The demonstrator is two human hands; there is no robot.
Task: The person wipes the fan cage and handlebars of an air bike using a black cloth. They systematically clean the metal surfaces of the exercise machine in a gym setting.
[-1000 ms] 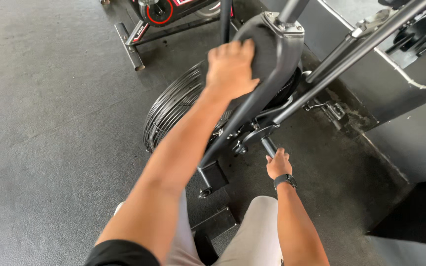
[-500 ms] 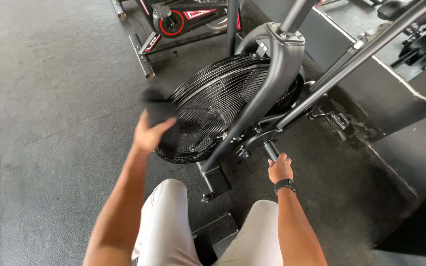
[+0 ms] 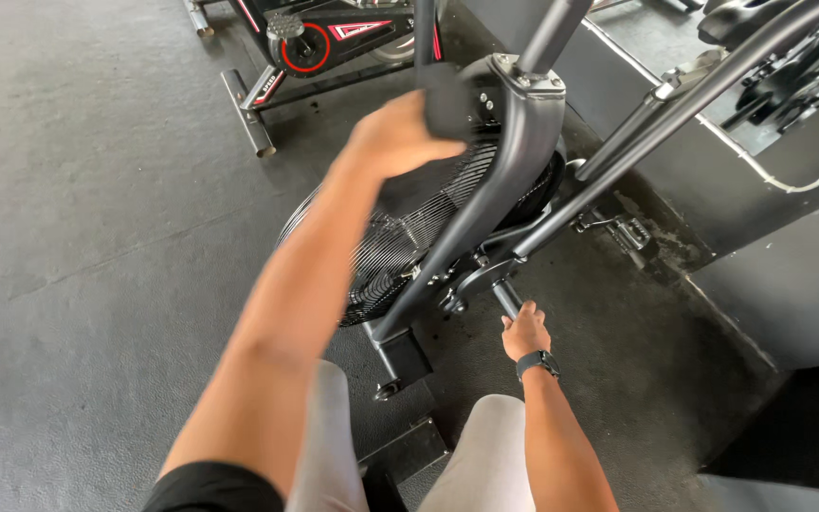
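Observation:
A black fan exercise bike [image 3: 514, 180] stands in front of me, its wire fan cage [image 3: 391, 246] low at the centre. My left hand [image 3: 395, 137] is raised over the top of the cage and grips a dark cloth [image 3: 447, 100], pressed near the bike's curved frame. My right hand [image 3: 523, 332], with a black watch on the wrist, is closed around a short black bar [image 3: 507, 297] low on the frame. My knees in light trousers show at the bottom edge.
A second black and red exercise bike [image 3: 310, 43] stands at the back, its floor bar [image 3: 246, 112] on the grey rubber floor. A dark wall [image 3: 770, 237] with a white cable runs along the right. More black equipment [image 3: 779, 47] sits at the top right.
My left hand with the cloth went from the top of the frame down to the fan cage's left side, then back up near the frame. My right hand kept its grip on the bar.

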